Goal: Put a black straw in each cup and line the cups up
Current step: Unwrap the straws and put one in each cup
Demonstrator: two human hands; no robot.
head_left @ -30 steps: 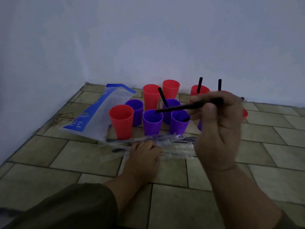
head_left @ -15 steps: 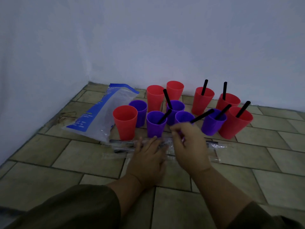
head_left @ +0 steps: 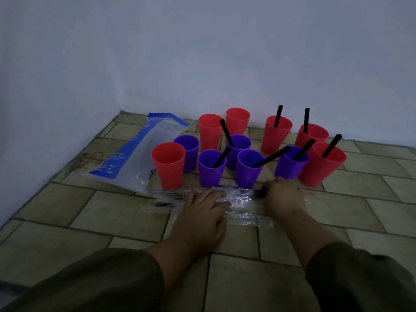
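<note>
Red and purple cups stand clustered on the tiled floor. Black straws lean in several of them, among them the front purple cup (head_left: 249, 170) and the right red cup (head_left: 322, 164). The front-left red cup (head_left: 168, 165), a purple cup (head_left: 188, 152) behind it and two back red cups (head_left: 210, 131) hold no straw. A clear straw packet (head_left: 239, 199) lies in front of the cups. My left hand (head_left: 202, 210) presses flat on it. My right hand (head_left: 283, 195) curls its fingers at the packet's right end, pinching a black straw (head_left: 258, 191) there.
A large clear bag (head_left: 139, 154) with blue print lies left of the cups, by the wall corner. White walls close the back and left. Bare tiles stretch to the right and towards me.
My right hand carried a straw to the front purple cup, left it leaning there, then dropped to the packet's right end. My left hand stayed on the packet.
</note>
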